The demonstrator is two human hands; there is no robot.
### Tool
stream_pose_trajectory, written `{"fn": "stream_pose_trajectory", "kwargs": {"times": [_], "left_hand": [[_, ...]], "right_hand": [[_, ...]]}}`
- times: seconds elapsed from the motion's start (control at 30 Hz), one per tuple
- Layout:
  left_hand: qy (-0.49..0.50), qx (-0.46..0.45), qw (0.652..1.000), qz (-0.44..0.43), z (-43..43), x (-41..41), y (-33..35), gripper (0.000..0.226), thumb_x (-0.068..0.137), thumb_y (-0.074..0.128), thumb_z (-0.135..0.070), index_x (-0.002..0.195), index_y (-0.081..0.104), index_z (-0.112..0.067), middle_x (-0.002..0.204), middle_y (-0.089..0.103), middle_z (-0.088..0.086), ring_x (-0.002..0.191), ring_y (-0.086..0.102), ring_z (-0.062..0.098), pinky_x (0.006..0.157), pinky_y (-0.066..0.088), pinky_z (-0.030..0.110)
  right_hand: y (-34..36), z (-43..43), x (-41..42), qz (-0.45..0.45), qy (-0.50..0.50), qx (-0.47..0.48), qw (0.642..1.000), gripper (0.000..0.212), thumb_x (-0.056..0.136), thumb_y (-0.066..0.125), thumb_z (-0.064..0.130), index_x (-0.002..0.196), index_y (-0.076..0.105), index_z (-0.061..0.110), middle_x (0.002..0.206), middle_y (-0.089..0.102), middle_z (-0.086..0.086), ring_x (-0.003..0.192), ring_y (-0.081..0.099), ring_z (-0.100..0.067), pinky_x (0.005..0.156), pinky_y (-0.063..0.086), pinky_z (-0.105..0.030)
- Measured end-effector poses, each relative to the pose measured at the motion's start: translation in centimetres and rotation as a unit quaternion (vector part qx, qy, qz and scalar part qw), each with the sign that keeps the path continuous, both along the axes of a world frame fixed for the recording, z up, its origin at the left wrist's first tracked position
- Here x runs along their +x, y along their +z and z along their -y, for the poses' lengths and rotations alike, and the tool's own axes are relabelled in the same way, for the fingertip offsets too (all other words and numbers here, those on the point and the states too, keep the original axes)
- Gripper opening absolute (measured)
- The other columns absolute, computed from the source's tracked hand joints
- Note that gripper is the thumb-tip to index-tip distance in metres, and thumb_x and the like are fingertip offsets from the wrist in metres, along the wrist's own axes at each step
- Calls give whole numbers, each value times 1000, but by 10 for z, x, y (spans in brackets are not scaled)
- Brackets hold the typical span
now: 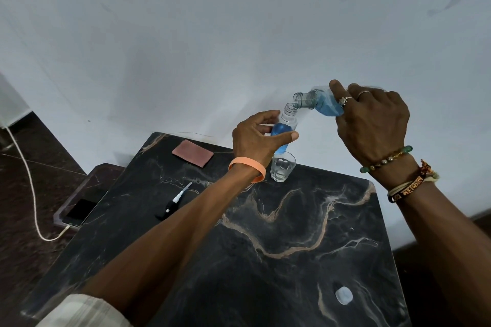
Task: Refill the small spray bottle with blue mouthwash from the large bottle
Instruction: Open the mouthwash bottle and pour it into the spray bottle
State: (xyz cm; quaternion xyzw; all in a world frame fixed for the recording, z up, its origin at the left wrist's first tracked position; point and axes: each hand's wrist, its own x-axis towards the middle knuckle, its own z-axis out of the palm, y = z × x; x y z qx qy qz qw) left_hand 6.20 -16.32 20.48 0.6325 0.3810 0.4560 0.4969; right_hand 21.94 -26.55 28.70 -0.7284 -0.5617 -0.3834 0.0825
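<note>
Pouring step, mid-air above the far edge of the table (292, 247). Small spray bottle (287, 121): clear, uncapped, roughly half full of blue liquid, tipped so its open mouth leans toward the right. Left hand (255, 141) grips its lower body, thumb laid across the front, fingers curled round the back. Large bottle (316, 102): clear, uncapped, tipped nearly level, with blue mouthwash pooled against its shoulder and its neck just beside and slightly above the small bottle's mouth. Right hand (372, 119) grips its body from above, fingers curled over it and the forefinger stretched along the top. No stream can be made out between the two mouths. Glass (283, 170): stands on the table directly under the small bottle, apparently as a drip catch. Spray pump (172, 203): lies on the table, well apart to the left. Pale round cap (343, 295): lies near the front edge. Handling advice: bring the large lip right over the small opening, raise the large bottle's base slowly for a thin stream, keep the small bottle closer to upright, hold both over the glass, and stop below the neck so that the pump's tube has room.
</note>
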Motion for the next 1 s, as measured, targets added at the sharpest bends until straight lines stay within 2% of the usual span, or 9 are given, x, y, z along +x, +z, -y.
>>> {"fn": "stream_pose_trajectory", "kwargs": {"times": [0.17,0.33,0.63,0.83,1.0], "left_hand": [[-2,3,1000,-1,0,-1,1,55,60,89,-34,110,70,-21,98,66,-17,73,60,-15,61,45,1],[0,9,1000,-7,0,-2,1,55,62,88,-35,111,69,-20,110,71,-5,79,62,-6,65,47,2],[-3,5,1000,-3,3,-4,3,55,61,89,-34,111,69,-20,107,70,-8,78,62,-7,63,46,1],[0,12,1000,-7,4,-6,4,56,62,88,-35,112,69,-20,111,71,-3,87,66,6,69,50,7],[2,14,1000,-5,4,-7,4,56,62,88,-36,112,69,-20,111,71,-3,89,66,7,71,51,10]], "right_hand": [[0,0,0,-2,-2,-3,1000,51,84,62,8,134,56,11,113,67,-21,96,63,-43,77,46,-44],[1,1,-1,-1,-4,-4,1000,51,85,61,10,135,55,12,113,67,-20,96,63,-42,77,46,-43],[0,2,-2,0,0,-2,1000,50,85,62,9,134,56,11,114,67,-21,97,63,-43,77,47,-44],[2,3,-4,-2,2,2,1000,50,85,59,8,134,56,11,113,67,-21,97,64,-42,77,46,-44],[4,4,-6,-7,0,-2,1000,51,85,58,8,136,55,12,115,66,-21,99,63,-42,78,46,-44]]}}
